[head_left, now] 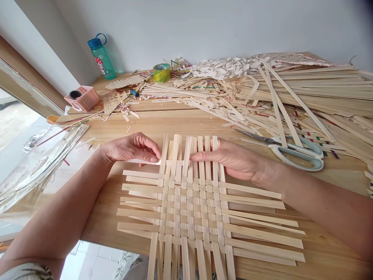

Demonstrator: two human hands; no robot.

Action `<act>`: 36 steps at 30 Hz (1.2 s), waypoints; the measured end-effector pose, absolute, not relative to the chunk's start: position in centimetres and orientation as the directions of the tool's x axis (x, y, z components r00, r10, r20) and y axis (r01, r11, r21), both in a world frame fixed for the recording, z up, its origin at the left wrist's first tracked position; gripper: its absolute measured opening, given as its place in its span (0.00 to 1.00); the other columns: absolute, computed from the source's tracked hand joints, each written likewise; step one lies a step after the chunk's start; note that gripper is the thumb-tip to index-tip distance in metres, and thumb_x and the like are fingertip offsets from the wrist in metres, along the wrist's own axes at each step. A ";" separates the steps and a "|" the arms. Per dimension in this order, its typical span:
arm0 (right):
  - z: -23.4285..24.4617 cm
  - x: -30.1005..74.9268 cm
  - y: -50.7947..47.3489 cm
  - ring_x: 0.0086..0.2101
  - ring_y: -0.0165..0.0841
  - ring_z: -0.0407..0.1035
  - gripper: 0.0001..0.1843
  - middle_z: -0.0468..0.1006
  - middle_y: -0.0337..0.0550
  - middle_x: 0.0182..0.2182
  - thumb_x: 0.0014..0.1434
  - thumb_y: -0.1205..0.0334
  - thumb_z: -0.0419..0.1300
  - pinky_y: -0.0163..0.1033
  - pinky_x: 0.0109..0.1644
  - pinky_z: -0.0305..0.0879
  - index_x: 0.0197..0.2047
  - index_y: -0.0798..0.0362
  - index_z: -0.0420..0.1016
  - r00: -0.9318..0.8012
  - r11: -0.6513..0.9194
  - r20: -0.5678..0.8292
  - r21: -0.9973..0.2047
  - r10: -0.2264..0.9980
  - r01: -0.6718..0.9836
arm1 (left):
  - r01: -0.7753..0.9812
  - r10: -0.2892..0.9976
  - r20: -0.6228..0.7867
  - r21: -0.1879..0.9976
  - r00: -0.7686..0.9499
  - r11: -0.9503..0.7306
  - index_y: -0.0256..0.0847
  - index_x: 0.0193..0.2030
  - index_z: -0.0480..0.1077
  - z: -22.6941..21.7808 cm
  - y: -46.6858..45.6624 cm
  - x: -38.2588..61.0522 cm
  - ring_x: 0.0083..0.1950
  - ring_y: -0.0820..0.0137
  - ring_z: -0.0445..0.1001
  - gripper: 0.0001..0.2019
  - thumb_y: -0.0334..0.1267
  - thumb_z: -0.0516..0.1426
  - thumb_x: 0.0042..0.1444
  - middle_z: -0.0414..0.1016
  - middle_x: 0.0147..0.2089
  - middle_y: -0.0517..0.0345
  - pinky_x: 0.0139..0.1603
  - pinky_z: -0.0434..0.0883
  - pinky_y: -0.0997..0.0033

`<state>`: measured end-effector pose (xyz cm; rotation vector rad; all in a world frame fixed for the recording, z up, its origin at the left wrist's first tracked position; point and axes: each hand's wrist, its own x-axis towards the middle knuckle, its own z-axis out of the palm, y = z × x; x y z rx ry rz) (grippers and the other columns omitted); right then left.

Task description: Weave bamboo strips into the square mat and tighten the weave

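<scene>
A flat mat of pale bamboo strips (186,206) lies woven in a checked pattern on the wooden table (320,245), with loose strip ends sticking out on all sides. My left hand (132,149) pinches a thin pale strip (144,161) at the mat's top edge, and that strip runs in among the upright strips. My right hand (224,155) lies across the top of the upright strips (198,149), its index finger stretched toward the left hand. Part of the top row is hidden under that hand.
Green-handled scissors (288,149) lie to the right of my right hand on spread strips. A large heap of strips and scraps (291,89) fills the back of the table. Further back stand a blue-capped bottle (101,58), a tape roll (161,72) and a pink holder (83,99).
</scene>
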<state>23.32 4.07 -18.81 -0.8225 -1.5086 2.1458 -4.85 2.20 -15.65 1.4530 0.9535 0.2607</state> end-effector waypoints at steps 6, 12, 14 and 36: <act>-18.7 23.2 4.0 0.33 0.35 0.75 0.04 0.83 0.36 0.34 0.50 0.59 0.71 0.39 0.41 0.74 0.31 0.43 0.82 -0.776 -0.348 -0.230 -0.937 0.588 0.015 | 0.449 0.693 -0.404 0.884 0.597 0.129 0.28 0.36 0.79 -15.0 1.8 -3.8 0.23 0.80 0.63 0.10 0.37 0.64 0.56 0.69 0.24 0.61 0.25 0.64 0.81; -17.8 23.4 3.9 0.32 0.36 0.76 0.05 0.82 0.37 0.32 0.50 0.60 0.72 0.39 0.39 0.75 0.32 0.44 0.81 -0.767 -0.414 -0.278 -0.910 0.579 0.018 | 0.553 0.707 -0.391 0.833 0.590 -0.001 0.29 0.39 0.80 -14.2 1.7 -4.2 0.25 0.79 0.63 0.14 0.42 0.62 0.58 0.71 0.26 0.58 0.25 0.63 0.82; -17.9 23.6 4.0 0.31 0.36 0.76 0.05 0.82 0.37 0.30 0.49 0.59 0.72 0.40 0.38 0.75 0.31 0.45 0.81 -0.766 -0.420 -0.287 -0.907 0.576 0.024 | 0.567 0.707 -0.395 0.824 0.587 -0.011 0.29 0.38 0.79 -14.3 1.7 -4.3 0.25 0.79 0.63 0.15 0.43 0.62 0.58 0.71 0.26 0.58 0.25 0.64 0.82; -18.5 24.1 4.2 0.33 0.35 0.78 0.07 0.84 0.37 0.34 0.49 0.59 0.73 0.37 0.40 0.76 0.34 0.44 0.82 -0.745 -0.492 -0.331 -0.871 0.579 0.006 | 0.353 0.711 -0.413 0.904 0.569 0.243 0.27 0.33 0.79 -15.2 1.6 -3.4 0.23 0.80 0.63 0.10 0.36 0.66 0.51 0.72 0.25 0.59 0.24 0.63 0.81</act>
